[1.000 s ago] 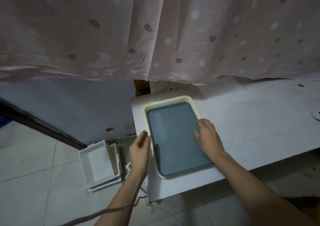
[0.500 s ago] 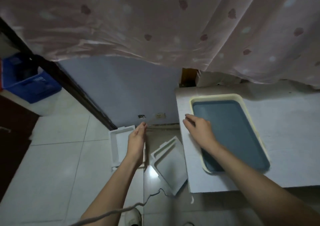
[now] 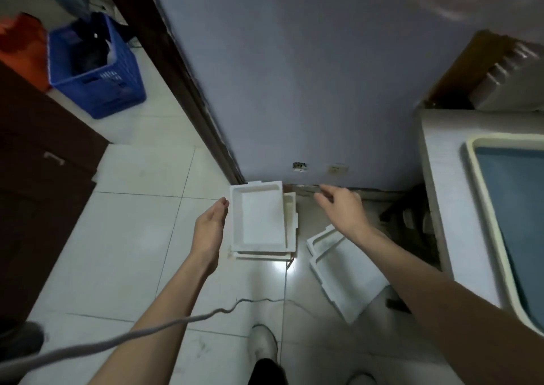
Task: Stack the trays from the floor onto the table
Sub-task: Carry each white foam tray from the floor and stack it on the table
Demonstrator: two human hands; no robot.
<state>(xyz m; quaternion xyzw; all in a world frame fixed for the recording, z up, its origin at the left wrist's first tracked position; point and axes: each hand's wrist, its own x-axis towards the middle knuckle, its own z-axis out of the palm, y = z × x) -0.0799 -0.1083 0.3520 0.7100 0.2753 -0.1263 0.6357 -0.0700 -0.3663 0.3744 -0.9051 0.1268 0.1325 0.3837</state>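
A white tray (image 3: 259, 216) lies on top of other white trays on the tiled floor by the wall. A second white tray (image 3: 344, 275) lies tilted on the floor to its right, near the table. On the white table (image 3: 447, 196) at the right rests a cream-rimmed blue tray (image 3: 485, 196). My left hand (image 3: 210, 225) hovers open just left of the stacked tray, not touching it. My right hand (image 3: 341, 205) hangs open above the floor to the right of that stack, fingers spread, holding nothing.
A blue crate (image 3: 94, 66) stands at the back left beside a dark wooden cabinet (image 3: 38, 178). A grey cord (image 3: 147, 328) trails across the floor and my left forearm. My shoe (image 3: 265, 343) is on the tiles below the trays. A purple wall (image 3: 294, 75) is behind.
My view has swung left and down from the table to the floor. Both hands left the blue tray and moved over to the white trays on the floor.
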